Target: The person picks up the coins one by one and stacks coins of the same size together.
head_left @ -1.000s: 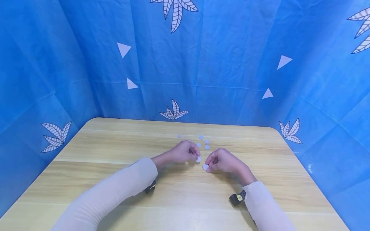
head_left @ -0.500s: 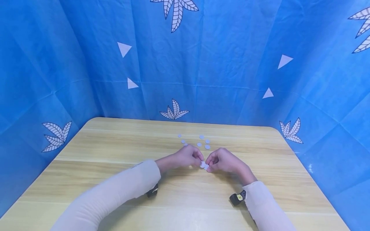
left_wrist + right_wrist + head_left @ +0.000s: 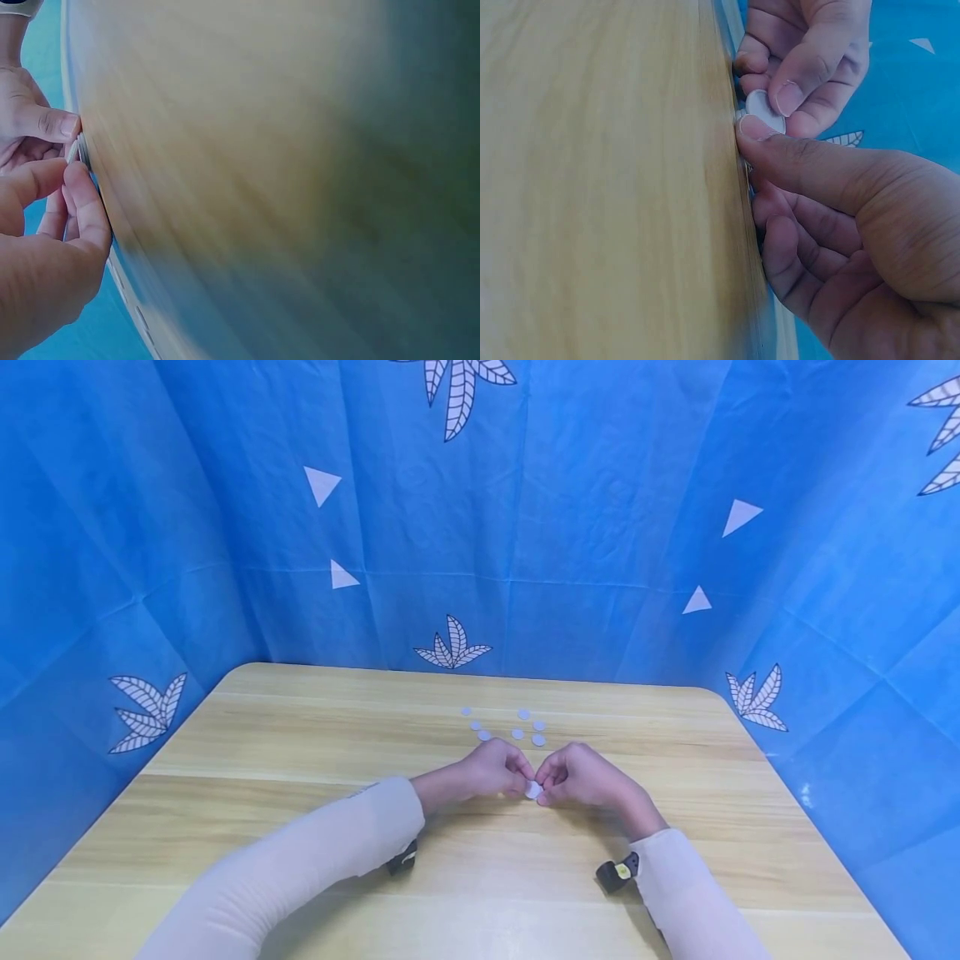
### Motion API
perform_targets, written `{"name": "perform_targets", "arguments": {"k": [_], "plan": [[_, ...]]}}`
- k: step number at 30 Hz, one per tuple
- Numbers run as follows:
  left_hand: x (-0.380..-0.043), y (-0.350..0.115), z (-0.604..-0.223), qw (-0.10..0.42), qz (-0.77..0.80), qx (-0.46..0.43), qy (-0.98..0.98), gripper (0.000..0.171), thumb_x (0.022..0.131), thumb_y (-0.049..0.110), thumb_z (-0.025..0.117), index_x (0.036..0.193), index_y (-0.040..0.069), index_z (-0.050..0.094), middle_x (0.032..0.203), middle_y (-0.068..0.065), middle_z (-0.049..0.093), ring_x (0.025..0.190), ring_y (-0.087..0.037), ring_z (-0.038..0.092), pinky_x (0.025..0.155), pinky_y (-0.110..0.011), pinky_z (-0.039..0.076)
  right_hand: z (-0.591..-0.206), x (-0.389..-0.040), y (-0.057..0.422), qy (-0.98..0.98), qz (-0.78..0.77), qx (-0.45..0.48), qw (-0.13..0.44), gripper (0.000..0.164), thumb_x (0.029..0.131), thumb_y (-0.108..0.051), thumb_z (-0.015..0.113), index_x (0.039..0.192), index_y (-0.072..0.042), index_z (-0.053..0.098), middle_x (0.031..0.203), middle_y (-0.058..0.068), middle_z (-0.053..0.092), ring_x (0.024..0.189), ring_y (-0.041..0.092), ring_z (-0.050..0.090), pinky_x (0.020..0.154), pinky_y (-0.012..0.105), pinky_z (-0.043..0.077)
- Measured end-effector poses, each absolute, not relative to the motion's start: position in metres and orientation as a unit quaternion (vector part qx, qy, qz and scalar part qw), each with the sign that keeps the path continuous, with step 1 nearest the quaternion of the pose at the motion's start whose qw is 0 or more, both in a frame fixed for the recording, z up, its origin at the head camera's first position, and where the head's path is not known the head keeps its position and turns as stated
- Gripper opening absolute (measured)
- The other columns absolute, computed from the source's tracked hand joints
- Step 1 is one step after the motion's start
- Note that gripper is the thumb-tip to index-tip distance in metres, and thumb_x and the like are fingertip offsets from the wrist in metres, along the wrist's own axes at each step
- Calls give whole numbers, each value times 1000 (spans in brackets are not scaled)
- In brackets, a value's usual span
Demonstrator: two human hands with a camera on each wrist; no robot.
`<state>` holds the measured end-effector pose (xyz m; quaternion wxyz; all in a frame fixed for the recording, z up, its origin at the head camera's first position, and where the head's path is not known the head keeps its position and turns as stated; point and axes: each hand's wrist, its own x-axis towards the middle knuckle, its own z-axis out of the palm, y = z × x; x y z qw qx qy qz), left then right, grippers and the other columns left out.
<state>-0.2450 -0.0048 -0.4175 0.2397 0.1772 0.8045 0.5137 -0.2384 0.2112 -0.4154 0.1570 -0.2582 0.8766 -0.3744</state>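
In the head view my left hand (image 3: 491, 770) and right hand (image 3: 588, 777) meet low over the middle of the table, fingertips to fingertips. Between thumb and finger, the left pinches a small round white disc (image 3: 763, 111), tilted toward the right hand. The right hand grips what looks like a thin stack of discs (image 3: 83, 150), seen edge-on in the left wrist view and mostly hidden by the fingers. Its thumb (image 3: 759, 129) overlaps the left hand's disc in the right wrist view.
Beyond the hands, loose white discs lie flat on the wooden table (image 3: 300, 760): three at the left, from a smaller disc (image 3: 466, 712) to a larger disc (image 3: 483, 736), and several around another disc (image 3: 538, 740) at the right. A blue patterned curtain (image 3: 600, 527) surrounds the table.
The left hand has moved right with its disc until it meets the right hand, uncovering discs on the table behind it. The right hand has stayed nearly still.
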Motion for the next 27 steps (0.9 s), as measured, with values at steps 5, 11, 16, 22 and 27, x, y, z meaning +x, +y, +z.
{"name": "perform_targets", "arguments": {"k": [5, 11, 16, 22, 27], "plan": [[-246, -2, -419, 234, 507, 167, 813, 12, 84, -6, 71, 90, 4, 72, 79, -5, 72, 70, -16, 64, 61, -23, 48, -415, -238, 211, 875, -378, -260, 157, 15, 80, -10, 87, 92, -9, 77, 81, -1, 73, 77, 15, 67, 72, 28, 57], [-245, 0, -418, 229, 512, 157, 813, 8, 85, -4, 74, 88, 3, 72, 75, -6, 71, 67, -15, 62, 59, -22, 48, -415, -237, 211, 874, -378, -260, 158, 15, 80, -10, 87, 92, -9, 77, 80, -1, 73, 76, 15, 67, 72, 28, 57], [-245, 0, -418, 227, 511, 149, 815, 8, 85, -4, 74, 90, 2, 73, 79, -6, 72, 70, -16, 67, 64, -25, 54, -415, -238, 211, 877, -373, -259, 158, 16, 80, -10, 87, 92, -9, 77, 80, -2, 73, 76, 15, 67, 72, 28, 57], [-245, 0, -418, 225, 515, 150, 813, 8, 86, -4, 75, 92, 1, 73, 81, -5, 73, 73, -18, 71, 68, -26, 58, -415, -239, 211, 878, -372, -255, 159, 16, 80, -11, 88, 92, -9, 77, 80, -3, 73, 76, 15, 67, 72, 29, 57], [-245, -1, -418, 225, 518, 151, 811, 9, 85, -4, 75, 93, 0, 73, 83, -7, 73, 75, -18, 72, 69, -27, 59, -415, -239, 211, 879, -372, -254, 160, 17, 80, -11, 88, 92, -9, 77, 80, -3, 73, 76, 15, 67, 72, 28, 57]]}}
